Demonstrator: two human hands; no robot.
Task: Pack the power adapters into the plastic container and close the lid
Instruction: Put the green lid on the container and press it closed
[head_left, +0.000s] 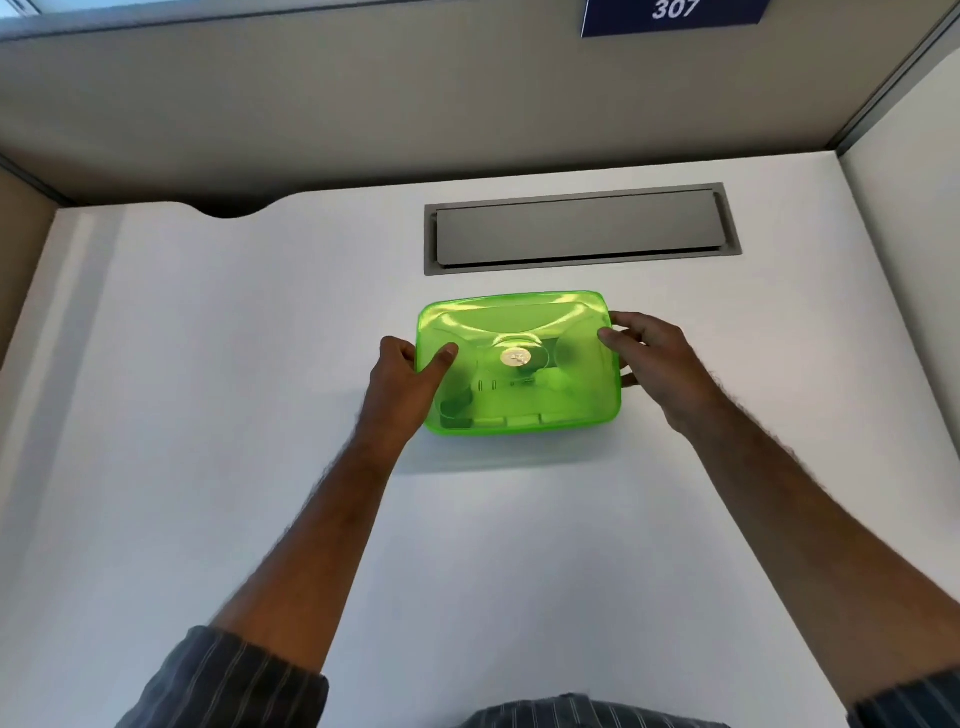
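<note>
Sleeves (234, 680) of dark pinstriped cloth sit nearest you, rolled back at the elbow, and your bare forearms run forward over a smooth, matte white desk (208, 415). Your left hand (402, 379) grips the left edge of the plastic container (519, 415): its thumb lies flat on the lid (519, 317) while the fingers curl down over the side. Your right hand (647, 358) grips the right edge the same way, fingertips resting on the lid's top and the thumb tucked low against the side wall. Neither hand is spread wide; both are bent round the rim.

That container is a rounded rectangle of glossy, translucent lime-green plastic, standing flat on the desk in the middle of your view. Its lid is on top, with a broad moulded curve across the far half and a round silver sticker (515, 357) near the centre. Through the green you can make out dim, dark shapes inside, the power adapters (454, 408); one dark block lies in the near left corner, and the rest are too blurred to count.

Beyond the container, set flush in the desk, lies a long grey metal cable hatch (579, 228) with its flap down. Farther still stands a beige partition (363, 104), bearing a blue sign (675, 15) that reads 307.
</note>
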